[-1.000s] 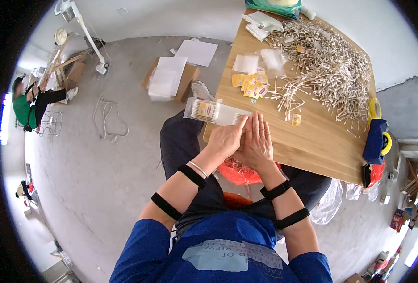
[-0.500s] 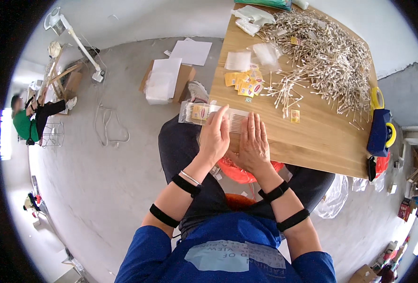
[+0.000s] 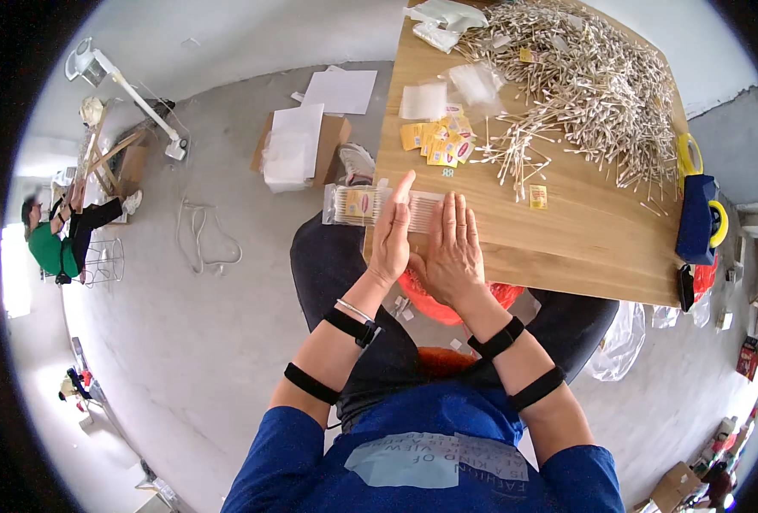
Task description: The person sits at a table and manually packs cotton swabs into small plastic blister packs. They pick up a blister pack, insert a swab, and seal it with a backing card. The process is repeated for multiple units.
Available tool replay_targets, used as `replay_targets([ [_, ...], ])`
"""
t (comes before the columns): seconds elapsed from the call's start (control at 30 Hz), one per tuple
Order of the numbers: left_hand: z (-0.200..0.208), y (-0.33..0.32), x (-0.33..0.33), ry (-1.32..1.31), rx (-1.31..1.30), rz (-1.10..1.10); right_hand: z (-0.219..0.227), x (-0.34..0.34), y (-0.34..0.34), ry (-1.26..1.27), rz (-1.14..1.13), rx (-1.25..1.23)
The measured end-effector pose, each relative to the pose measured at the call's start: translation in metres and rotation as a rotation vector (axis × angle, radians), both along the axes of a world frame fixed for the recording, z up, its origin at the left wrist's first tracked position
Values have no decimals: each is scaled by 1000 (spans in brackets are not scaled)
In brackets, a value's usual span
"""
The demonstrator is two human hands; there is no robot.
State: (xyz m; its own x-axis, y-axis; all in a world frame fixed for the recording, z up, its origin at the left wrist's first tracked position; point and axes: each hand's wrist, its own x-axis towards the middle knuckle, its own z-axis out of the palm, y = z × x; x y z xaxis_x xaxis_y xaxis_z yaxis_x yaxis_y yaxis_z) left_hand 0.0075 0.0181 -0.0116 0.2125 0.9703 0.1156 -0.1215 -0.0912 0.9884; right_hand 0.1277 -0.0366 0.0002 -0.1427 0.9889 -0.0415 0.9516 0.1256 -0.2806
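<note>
My left hand [image 3: 390,235] stands on its edge with fingers stretched out, at the near left edge of the wooden table. Flat on the tabletop lies my right hand [image 3: 453,252], its fingers straight and close together. Between the two hands shows a row of loose cotton swabs [image 3: 423,210], side by side and partly covered by the hands. Just left of my left hand is a clear packet of cotton swabs [image 3: 351,205] with a yellow card inside, reaching past the table edge.
A big heap of cotton swabs [image 3: 593,94] covers the far right of the wooden table [image 3: 584,256]. Yellow cards [image 3: 441,141] and clear bags [image 3: 424,101] lie beyond my hands. A blue tape dispenser [image 3: 697,221] stands at the right edge. A person in green [image 3: 54,246] sits far left.
My left hand has turned more onto its edge, and my right hand has shifted slightly left. The whole view has moved a little. The swab packet stays beside my left hand.
</note>
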Motion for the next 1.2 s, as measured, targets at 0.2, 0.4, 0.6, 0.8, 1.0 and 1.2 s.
replay_targets([
  [0.2,-7,4,-1,26,49,-12,1,-4,1,12,-13,-11],
  [0.4,-2,1,-4,46,-5,-39,1,-7,1,38,-36,-10],
  [0.6,2,4,-1,-11,-39,-14,2,-9,7,25,-63,-42],
  [0.8,9,4,-1,-14,-40,-42,1,-12,11,-1,-84,-48],
  [1.0,-1,5,0,-47,-29,-45,5,-8,9,15,-26,-77],
  [1.2,0,2,3,-45,-14,31,5,-7,6,-22,4,-47],
])
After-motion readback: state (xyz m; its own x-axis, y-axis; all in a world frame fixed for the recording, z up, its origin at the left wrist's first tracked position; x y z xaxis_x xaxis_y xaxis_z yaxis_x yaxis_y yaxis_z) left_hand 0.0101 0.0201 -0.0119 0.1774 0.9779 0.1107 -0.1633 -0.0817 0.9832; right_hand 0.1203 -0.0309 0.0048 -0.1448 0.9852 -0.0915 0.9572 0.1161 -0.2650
